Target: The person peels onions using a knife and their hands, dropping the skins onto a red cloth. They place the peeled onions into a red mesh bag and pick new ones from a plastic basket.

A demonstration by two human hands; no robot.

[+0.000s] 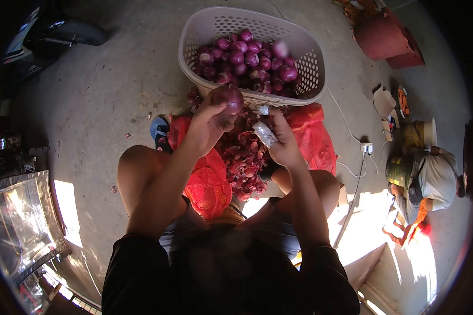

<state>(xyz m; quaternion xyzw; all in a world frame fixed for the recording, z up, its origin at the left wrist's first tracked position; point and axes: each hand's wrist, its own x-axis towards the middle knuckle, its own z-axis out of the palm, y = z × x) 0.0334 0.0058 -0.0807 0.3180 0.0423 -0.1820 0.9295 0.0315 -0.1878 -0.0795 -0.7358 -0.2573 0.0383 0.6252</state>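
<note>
My left hand (pixel 209 122) is closed around a purple-red onion (pixel 227 98), held up just in front of the basket. To its right, my right hand (pixel 285 137) has its thumb and a finger apart, with no object visible between them. Silvery wrapping (pixel 265 134) covers one digit, and a smaller pale wrap (pixel 264 109) sits on another fingertip. The remaining fingers are hidden. Beyond both hands, a pale perforated plastic basket (pixel 186 50) holds many onions (pixel 251 59). A heap of loose onion skins (pixel 245 165) lies below the hands, between my legs.
Red mesh sacks (pixel 207 184) lie around the skins, another red sack (pixel 314 137) at right. A blue sandal (pixel 159 127) is by my left knee. Cables run from a socket block (pixel 367 148) across the floor. Another person (pixel 437 178) is at far right, near a bucket (pixel 430 132).
</note>
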